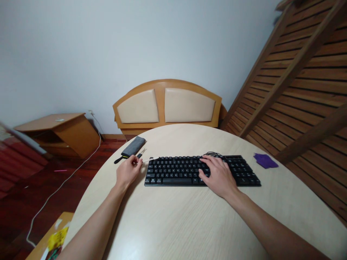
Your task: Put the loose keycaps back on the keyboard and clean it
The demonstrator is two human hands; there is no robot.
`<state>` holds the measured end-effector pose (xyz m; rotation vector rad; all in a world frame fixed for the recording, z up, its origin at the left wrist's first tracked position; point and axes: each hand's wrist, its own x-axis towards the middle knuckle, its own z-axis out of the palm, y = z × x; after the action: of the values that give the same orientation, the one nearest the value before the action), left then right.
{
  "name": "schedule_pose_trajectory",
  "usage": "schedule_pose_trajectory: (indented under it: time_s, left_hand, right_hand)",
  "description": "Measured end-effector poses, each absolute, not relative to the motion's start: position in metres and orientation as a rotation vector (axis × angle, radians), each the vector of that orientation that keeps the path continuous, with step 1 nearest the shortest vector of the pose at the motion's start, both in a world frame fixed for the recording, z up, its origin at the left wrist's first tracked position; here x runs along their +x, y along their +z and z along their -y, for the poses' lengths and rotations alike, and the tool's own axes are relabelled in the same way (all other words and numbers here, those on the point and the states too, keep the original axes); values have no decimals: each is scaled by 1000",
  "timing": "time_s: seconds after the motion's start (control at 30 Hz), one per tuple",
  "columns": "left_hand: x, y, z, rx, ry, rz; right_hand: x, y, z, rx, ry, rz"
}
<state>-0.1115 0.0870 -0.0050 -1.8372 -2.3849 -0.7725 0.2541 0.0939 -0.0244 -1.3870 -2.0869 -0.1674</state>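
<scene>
A black full-size keyboard [177, 180] lies flat on the round table, its keys facing up. At its upper left corner, my left hand [128, 171] is closed in a pinch on a thin white stick [149, 159], whose far end reaches the top row of keys. The kind of stick is too small to tell. My right hand [219, 176] rests with fingers spread over the right part of the keyboard, covering some keys. Just beyond my left hand are a grey pouch [134, 146] with a black strap and a small pointed tool [142, 153], partly hidden.
A coiled black cable [213, 154] lies behind the keyboard. To the right is a folded purple cloth [265, 161] on the pale table [168, 220]. Beyond the table stands a padded headboard [165, 85]; slatted wood [303, 90] leans at the right. A white cord [67, 177] crosses the floor.
</scene>
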Motion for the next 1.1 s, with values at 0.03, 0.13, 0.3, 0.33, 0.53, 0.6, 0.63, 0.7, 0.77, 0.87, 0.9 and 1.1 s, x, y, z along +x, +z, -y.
schedule_pose_trajectory:
  time_s: [0.03,0.13,0.3,0.33,0.53,0.6,0.63,0.7,0.77,0.87,0.9,1.1]
  left_hand:
    - [-111,-6,-87,-1870,-781,2353]
    - [-111,-12,-89,-1981,-834,2211]
    - [-109,-17,-90,-2270,-1021,1823]
    - [-107,-17,-90,-2309,-1055,1759]
    - [-97,-18,-87,-2524,-1077,1590]
    - [-96,-18,-87,-2559,-1074,1575]
    - [-96,-18,-88,-2565,-1070,1584]
    - [-97,-18,-88,-2565,-1063,1625]
    - [-98,-19,-89,-2554,-1051,1667]
    - [-99,-18,-88,-2532,-1029,1686]
    - [-99,-17,-87,-2528,-1022,1684]
    - [-92,-12,-82,-2569,-953,1645]
  right_hand:
    - [254,-24,-94,-1387,-167,2087]
    - [254,-25,-94,-1388,-166,2090]
    - [254,-26,-95,-1390,-155,2093]
    - [255,-26,-95,-1390,-154,2094]
    - [255,-25,-95,-1392,-146,2099]
    - [255,-25,-95,-1393,-144,2096]
    - [255,-24,-95,-1392,-143,2095]
    - [255,-23,-94,-1389,-143,2092]
    - [254,-23,-94,-1391,-145,2091]
    - [252,-23,-93,-1404,-145,2092]
    - [252,-23,-93,-1406,-144,2094]
    - [252,-24,-93,-1398,-146,2095]
